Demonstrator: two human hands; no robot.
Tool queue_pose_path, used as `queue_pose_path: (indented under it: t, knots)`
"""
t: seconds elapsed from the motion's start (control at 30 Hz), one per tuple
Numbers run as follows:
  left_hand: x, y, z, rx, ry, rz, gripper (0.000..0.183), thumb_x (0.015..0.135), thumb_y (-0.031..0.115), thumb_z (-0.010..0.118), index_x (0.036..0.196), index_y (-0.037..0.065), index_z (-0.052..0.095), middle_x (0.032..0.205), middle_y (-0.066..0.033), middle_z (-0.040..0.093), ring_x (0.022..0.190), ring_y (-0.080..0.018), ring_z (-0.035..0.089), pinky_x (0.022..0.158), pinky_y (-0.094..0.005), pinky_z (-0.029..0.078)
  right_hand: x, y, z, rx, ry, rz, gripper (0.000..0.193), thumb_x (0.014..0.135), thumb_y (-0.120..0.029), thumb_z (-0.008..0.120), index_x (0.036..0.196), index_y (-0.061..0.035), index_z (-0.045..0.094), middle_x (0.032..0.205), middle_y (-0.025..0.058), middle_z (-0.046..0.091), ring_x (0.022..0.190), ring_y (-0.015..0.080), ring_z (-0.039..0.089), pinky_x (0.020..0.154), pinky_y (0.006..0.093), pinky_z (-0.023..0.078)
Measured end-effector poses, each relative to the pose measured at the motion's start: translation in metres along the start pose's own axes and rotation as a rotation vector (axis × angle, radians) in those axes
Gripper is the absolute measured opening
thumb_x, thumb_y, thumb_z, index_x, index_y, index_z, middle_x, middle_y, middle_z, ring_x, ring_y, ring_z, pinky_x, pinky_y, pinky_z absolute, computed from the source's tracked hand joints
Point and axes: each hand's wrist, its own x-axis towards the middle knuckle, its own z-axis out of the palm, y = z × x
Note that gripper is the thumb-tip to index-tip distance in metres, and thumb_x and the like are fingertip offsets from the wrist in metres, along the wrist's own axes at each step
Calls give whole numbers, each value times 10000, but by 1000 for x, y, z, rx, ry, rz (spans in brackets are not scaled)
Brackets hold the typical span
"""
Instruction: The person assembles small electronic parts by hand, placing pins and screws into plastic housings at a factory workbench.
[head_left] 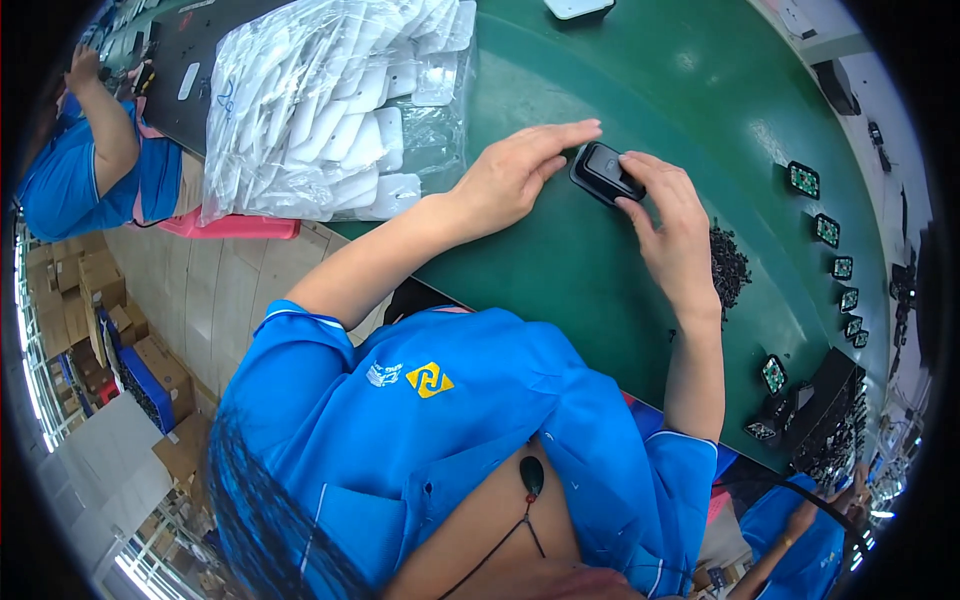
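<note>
Pinching a black boxlike device point(603, 170) between thumb and fingers, the right hand point(674, 205) grips its right end, on or just above the green worktop point(560, 270). The left hand point(505, 175) is spread just beside the other end; whether it touches, I cannot tell. Small black parts point(730, 266) lie heaped near the right wrist, bagged white plates point(335, 140) beyond the left forearm.

The device point(604, 166) lies on the table point(560, 260), between the left hand point(512, 176) and the right hand point(668, 205). The bag point(437, 132) of plates point(320, 120) lies left; the parts pile point(731, 268), right (beside the wrist). Circuit-board units point(803, 180) line the right side.
</note>
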Motion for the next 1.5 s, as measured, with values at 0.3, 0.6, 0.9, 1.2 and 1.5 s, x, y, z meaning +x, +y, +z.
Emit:
queue_pose_path:
  t: [0.3, 0.6, 0.9, 1.2, 1.5]
  knots:
    - [-3, -8, -3, 145, -80, 105, 421, 808, -5, 571, 1218, 88, 592, 1286, -100, 569, 1186, -275, 541, 996, -366, 450, 5, -3, 4, -84, -69, -25, 363, 737, -2, 666, 1092, -52, 612, 1109, 78, 612, 1001, 262, 583, 811, 359, 510]
    - [3, -2, -3, 494, -145, 327, 504, 760, 76, 646, 1253, 46, 544, 1317, -99, 539, 1174, -271, 545, 974, -375, 459, -1, 1, 10, -141, 25, -59, 344, 726, -2, 648, 1066, -56, 632, 1080, 75, 621, 953, 261, 593, 770, 348, 517]
    - [34, -5, 16, 568, -44, 342, 427, 718, 89, 705, 1103, -10, 549, 1054, -162, 595, 974, -335, 583, 819, -397, 494, 10, 36, -3, 273, -25, 170, 291, 813, -166, 664, 1073, -40, 632, 1036, 131, 642, 1003, 300, 584, 878, 375, 472]
    - [143, -14, 41, 70, -52, -213, 312, 926, 250, 563, 1070, -24, 602, 806, -134, 668, 714, -184, 650, 653, -311, 508, -90, 83, -86, 35, 567, 540, 162, 871, -90, 595, 1008, -50, 674, 943, 67, 641, 863, 186, 606, 768, 296, 465]
    - [201, -50, 52, -72, -192, -593, 349, 928, 280, 539, 939, -53, 642, 700, -110, 685, 552, -126, 638, 469, -263, 508, -146, 98, -69, -154, 337, 465, 197, 807, -30, 650, 1000, -56, 683, 964, 110, 548, 948, 260, 531, 846, 331, 426]
